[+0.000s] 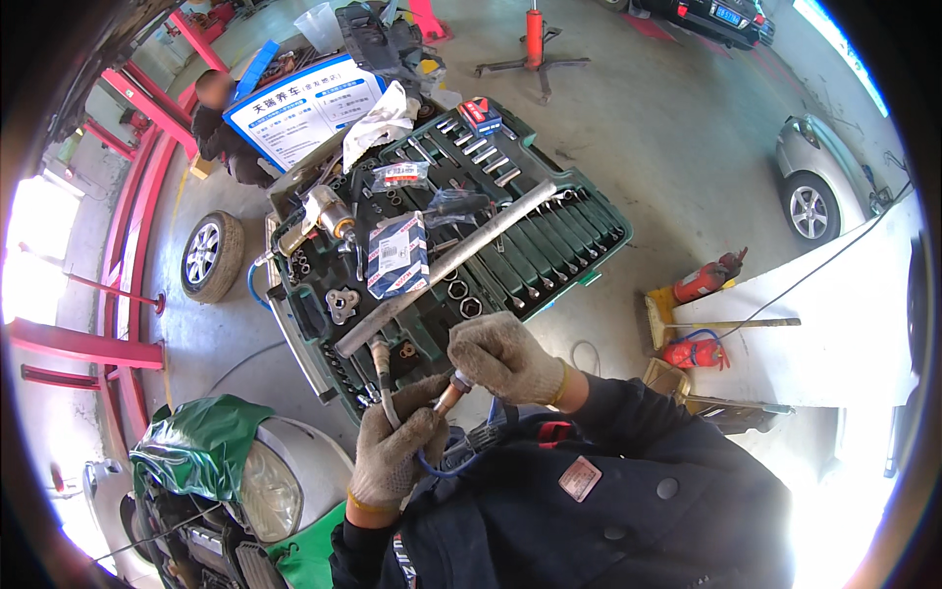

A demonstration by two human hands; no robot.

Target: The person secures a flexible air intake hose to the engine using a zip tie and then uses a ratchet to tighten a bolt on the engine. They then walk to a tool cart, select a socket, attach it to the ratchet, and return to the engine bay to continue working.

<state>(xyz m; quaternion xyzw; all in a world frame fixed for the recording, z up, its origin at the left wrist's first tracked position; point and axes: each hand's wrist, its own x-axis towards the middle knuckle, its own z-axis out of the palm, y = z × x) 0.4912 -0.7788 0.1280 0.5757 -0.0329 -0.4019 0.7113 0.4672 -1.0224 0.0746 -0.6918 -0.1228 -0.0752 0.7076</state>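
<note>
I wear pale knitted work gloves on both hands, held low in front of my dark jacket. My left hand is closed around an oxygen sensor with a coppery metal body and a hex collar. My right hand is closed at the sensor's upper end, its fingertips hiding the tip. A second metal sensor-like piece with a grey lead stands up from my left hand, its lead running between the fingers. A blue cable loops below my hands.
Ahead stands an open green tool case with sockets and wrenches. Across it lie a long metal bar, a blue-white box and an air impact wrench. A person crouches far left. Fire extinguishers stand right.
</note>
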